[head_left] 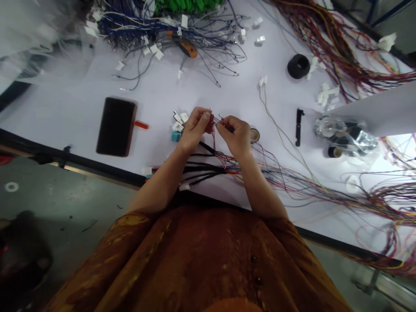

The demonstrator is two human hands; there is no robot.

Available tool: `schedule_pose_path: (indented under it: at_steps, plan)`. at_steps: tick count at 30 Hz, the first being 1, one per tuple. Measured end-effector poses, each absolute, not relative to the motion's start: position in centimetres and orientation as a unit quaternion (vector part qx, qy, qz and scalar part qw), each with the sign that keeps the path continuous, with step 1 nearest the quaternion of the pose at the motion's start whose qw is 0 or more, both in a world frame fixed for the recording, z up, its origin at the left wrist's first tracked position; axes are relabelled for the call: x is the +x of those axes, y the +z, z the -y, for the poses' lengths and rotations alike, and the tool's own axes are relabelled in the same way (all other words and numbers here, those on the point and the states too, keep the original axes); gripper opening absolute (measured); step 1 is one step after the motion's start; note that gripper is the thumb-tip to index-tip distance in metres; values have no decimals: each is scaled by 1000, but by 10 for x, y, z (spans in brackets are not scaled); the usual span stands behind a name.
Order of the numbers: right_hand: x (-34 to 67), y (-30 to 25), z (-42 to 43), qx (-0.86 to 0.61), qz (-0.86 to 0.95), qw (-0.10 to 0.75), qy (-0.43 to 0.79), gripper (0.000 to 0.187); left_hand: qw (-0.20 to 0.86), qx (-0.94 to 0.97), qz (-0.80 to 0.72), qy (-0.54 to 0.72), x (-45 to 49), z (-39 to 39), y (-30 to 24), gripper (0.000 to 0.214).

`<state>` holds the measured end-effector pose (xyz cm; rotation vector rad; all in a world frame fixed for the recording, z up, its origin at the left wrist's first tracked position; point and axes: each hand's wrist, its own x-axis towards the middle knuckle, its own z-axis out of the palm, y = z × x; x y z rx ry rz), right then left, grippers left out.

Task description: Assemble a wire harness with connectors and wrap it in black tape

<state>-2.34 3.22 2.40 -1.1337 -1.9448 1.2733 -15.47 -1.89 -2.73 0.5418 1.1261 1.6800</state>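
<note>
White counter point(69, 115) spreads out under both hands, with a black wire bundle point(203, 168) fanning just below them. Fingers of the left hand point(194, 131) pinch a red connector point(209, 123) while those of the right hand point(235, 138) pinch thin wires point(224, 125) beside it, near white connectors point(178, 122).

The left hand point(195, 130) could pass over the worktop point(65, 110) left of the phone point(116, 126). Right of the phone, loose wires point(292, 182) and a black tape roll point(298, 66) stand in the way.
</note>
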Motion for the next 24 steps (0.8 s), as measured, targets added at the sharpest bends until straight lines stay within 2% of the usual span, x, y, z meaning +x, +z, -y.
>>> schedule_pose_path:
  at_steps: [9, 24]
  plan:
    - [-19, 12, -35, -454, 634, 244, 576, 23, 481, 243, -493, 683, -150, 20, -27, 13]
    - [-10, 20, -39, -440, 678, 271, 523, 17, 519, 208, -466, 686, -151, 20, -25, 19]
